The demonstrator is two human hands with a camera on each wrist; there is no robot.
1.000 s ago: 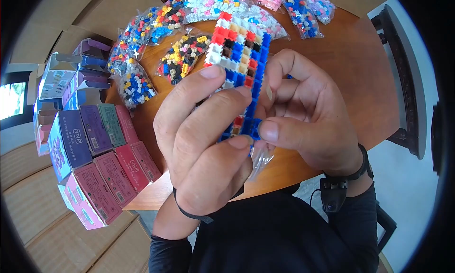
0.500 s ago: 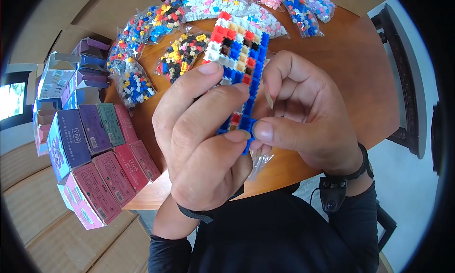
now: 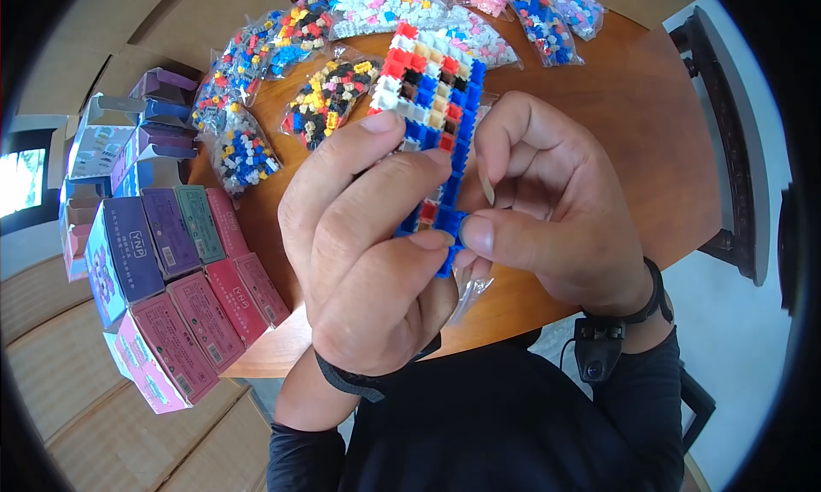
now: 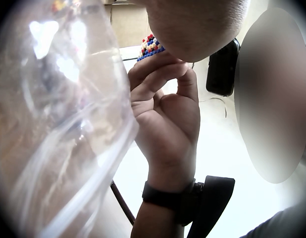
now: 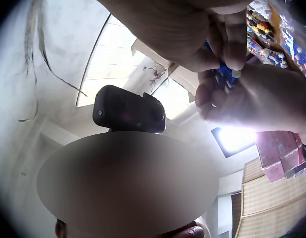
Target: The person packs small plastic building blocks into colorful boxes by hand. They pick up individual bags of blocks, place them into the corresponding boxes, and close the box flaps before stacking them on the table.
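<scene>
A flat panel of small interlocking bricks point(image 3: 428, 86), white, red, tan, black and blue with a blue side, stands tilted between both hands. My left hand point(image 3: 363, 235) grips it from the left, several fingers across its patterned face. At its lower right edge, my right hand point(image 3: 560, 184) pinches a blue part point(image 3: 451, 221) between thumb and a fingertip below. The right index finger is bent, its tip apart from the panel. In the left wrist view, a corner of the brick panel point(image 4: 150, 48) shows past the right hand's fingers. Blue bricks point(image 5: 225, 75) show between the hands in the right wrist view.
Clear bags of loose bricks point(image 3: 333, 99) lie along the back and left of the wooden table point(image 3: 633, 150). Pink, purple and green boxes point(image 3: 201, 295) stand at the left, some opened point(image 3: 107, 137). Crinkled clear plastic point(image 3: 469, 295) lies below the hands.
The right thumb has shifted slightly left along the lower edge, and the right index fingertip has moved down and away from the panel's side. The left hand keeps its grip.
</scene>
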